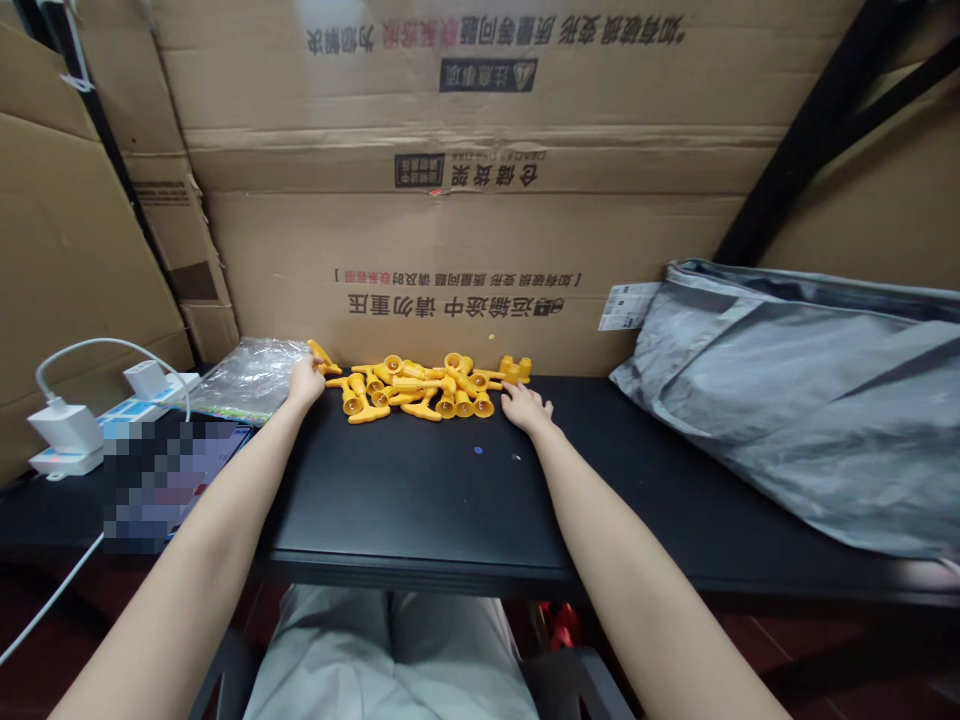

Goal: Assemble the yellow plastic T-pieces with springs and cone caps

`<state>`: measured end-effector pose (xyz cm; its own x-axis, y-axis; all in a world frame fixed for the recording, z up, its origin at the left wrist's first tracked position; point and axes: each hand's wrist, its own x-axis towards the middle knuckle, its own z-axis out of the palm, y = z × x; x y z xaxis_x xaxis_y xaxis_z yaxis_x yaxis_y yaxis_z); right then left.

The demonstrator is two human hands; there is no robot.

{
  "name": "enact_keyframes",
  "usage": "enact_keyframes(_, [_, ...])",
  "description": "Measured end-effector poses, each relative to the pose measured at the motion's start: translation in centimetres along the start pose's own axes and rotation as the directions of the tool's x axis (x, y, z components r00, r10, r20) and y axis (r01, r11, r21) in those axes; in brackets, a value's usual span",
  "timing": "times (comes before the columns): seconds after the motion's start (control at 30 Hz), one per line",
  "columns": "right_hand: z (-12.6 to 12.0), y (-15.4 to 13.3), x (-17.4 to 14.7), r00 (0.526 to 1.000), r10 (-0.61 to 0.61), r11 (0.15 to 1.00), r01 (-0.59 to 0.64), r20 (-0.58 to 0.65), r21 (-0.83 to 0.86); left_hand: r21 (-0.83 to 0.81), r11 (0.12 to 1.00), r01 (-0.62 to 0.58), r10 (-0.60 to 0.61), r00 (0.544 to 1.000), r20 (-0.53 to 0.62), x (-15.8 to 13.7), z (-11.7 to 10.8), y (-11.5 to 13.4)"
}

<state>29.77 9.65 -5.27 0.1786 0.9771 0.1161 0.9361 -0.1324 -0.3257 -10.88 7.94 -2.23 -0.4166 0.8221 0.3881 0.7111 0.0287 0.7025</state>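
While left hand [306, 384] pinches slanted yellow piece [322, 353] left of pile [420, 384], right hand [528, 408]'s at right edge; can't tell if gripping.

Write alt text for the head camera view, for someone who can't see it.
A person's left hand and right hand flank a pile of yellow pieces on a black table. Printed cardboard stands behind; a gray bag sits at right.
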Motion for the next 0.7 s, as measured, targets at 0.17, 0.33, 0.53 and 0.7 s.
enact_keyframes(0.17, [0.4, 0.3, 0.3, 0.999, -0.028, 1.000, 0.028, -0.040, 0.000, 0.086, 0.996, -0.002, 0.000, 1.000, 0.027, 0.0, 1.0, -0.5])
enact_keyframes(0.33, [0.4, 0.2, 0.2, 0.998, -0.032, 0.999, 0.031, -0.049, -0.016, 0.163, 0.985, -0.055, 0.053, 0.998, 0.017, 0.2, 2.0, -0.5])
enact_keyframes(0.53, [0.2, 0.0, -0.2, 0.999, -0.022, 1.000, 0.021, -0.049, -0.006, 0.320, 0.941, -0.110, 0.096, 0.994, 0.061, 0.0, 2.4, -0.4])
enact_keyframes(0.7, [0.0, -0.1, -0.5, 0.977, -0.076, 0.996, 0.082, -0.197, 0.022, 0.358, 0.931, -0.071, 0.046, 0.996, 0.079, -0.5, 2.3, -0.1])
